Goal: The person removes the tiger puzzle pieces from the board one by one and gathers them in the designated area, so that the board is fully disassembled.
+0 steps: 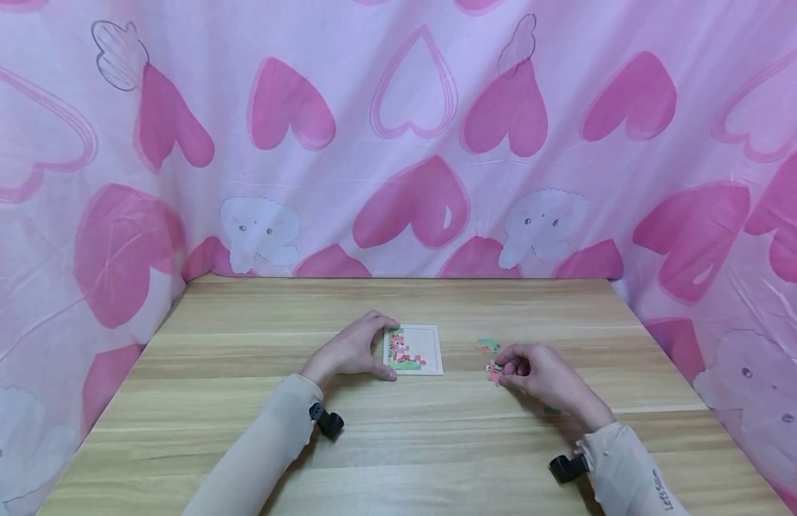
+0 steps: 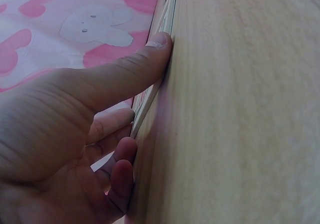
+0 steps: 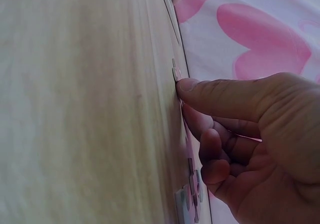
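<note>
Wooden desk (image 1: 244, 430): left hand (image 1: 350, 351) grips puzzle tray (image 1: 431, 337), partly filled; right hand (image 1: 540, 376) pinches pink piece (image 1: 493, 371); green piece (image 1: 487, 346) loose nearby, unplaced.

The surface (image 1: 398, 444) is matt, pale wood-grain laminate; the backdrop (image 1: 398, 143) is smooth, slightly creased printed cloth; the puzzle tray (image 1: 431, 358) looks like white card.

The left hand (image 2: 65, 149) lies on the wooden table (image 2: 240, 109), its thumb (image 2: 130, 69) pressed along the edge of a thin white puzzle board (image 2: 167, 14), with pink heart-patterned cloth (image 2: 65, 24) behind.
</note>
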`<state>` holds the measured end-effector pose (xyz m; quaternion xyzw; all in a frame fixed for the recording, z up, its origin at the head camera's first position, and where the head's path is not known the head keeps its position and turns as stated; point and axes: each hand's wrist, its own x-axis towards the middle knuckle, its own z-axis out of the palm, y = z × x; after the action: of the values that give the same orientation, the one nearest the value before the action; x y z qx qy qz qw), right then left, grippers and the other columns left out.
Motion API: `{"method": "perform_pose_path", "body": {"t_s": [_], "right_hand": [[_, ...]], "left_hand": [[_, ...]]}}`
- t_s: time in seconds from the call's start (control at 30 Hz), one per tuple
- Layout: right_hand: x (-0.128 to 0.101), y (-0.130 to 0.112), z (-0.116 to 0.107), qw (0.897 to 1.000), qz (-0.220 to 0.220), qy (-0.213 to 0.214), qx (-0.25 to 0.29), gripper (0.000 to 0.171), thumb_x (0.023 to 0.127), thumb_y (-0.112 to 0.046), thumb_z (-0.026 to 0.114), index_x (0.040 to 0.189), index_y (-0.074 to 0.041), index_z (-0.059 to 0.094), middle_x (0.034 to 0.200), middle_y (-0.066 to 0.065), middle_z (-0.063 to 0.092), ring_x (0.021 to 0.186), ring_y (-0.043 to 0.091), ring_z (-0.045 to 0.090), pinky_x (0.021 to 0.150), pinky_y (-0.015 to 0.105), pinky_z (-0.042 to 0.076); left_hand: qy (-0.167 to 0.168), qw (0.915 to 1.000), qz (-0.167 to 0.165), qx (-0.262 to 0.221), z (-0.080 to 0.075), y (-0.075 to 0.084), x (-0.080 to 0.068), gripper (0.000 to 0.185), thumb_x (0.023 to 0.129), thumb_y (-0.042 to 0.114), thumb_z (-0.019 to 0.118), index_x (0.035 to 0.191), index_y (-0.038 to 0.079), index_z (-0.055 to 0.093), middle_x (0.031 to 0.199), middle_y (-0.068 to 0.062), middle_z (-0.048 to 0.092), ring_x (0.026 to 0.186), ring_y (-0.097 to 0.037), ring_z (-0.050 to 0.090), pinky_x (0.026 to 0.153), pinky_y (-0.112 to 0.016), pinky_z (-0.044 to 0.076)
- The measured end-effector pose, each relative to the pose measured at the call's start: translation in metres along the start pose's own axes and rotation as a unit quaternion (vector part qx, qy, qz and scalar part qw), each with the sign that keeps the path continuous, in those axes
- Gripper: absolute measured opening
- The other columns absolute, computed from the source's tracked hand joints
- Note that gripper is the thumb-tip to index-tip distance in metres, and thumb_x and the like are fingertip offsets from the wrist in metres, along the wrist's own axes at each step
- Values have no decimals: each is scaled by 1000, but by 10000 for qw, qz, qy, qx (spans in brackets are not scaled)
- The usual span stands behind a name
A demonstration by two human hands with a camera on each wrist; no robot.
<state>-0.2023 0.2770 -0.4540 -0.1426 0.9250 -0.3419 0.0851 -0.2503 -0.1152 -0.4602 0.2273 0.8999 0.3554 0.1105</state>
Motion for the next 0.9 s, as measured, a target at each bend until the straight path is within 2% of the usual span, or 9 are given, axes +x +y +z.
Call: {"method": "perform_pose_path", "body": {"t_s": [0.2,0.5,0.67,0.77,0.9], "right_hand": [[-1,0,1,9999,-109,3,-72,16,99,-8,85,114,-10,80,91,-4,70,85,15,61,70,24,53],[-1,-1,0,9999,-14,-7,-100,17,99,-8,84,115,-10,80,93,-4,70,86,16,62,71,24,54],[-1,-5,-4,10000,9,-31,28,17,99,-6,84,114,-10,79,94,-2,70,87,18,61,71,25,54],[0,-8,-7,9998,-171,-38,115,15,100,-5,82,114,-8,78,94,-2,71,87,16,62,71,24,54],[7,-15,-11,9977,-564,189,318,22,99,-6,83,120,-1,75,96,1,72,86,14,63,72,24,56]], "left_hand": [[2,10000,6,-15,0,1,0,100,72,31,109,157,11,60,154,-4,57,135,-24,56,126,-47,44],[-18,10000,-35,-46,-1,1,0,100,73,30,108,158,13,60,153,-2,57,131,-22,56,124,-45,45],[-8,9999,149,8,-1,0,-1,100,73,30,108,157,10,59,153,-4,57,132,-24,56,124,-46,46],[-1,9996,268,52,-1,-1,-1,99,73,29,108,157,8,59,153,-6,57,136,-24,56,126,-47,44],[-18,9996,278,42,-1,-1,-1,100,73,29,108,157,8,59,154,-6,57,139,-25,55,128,-47,42]]}}
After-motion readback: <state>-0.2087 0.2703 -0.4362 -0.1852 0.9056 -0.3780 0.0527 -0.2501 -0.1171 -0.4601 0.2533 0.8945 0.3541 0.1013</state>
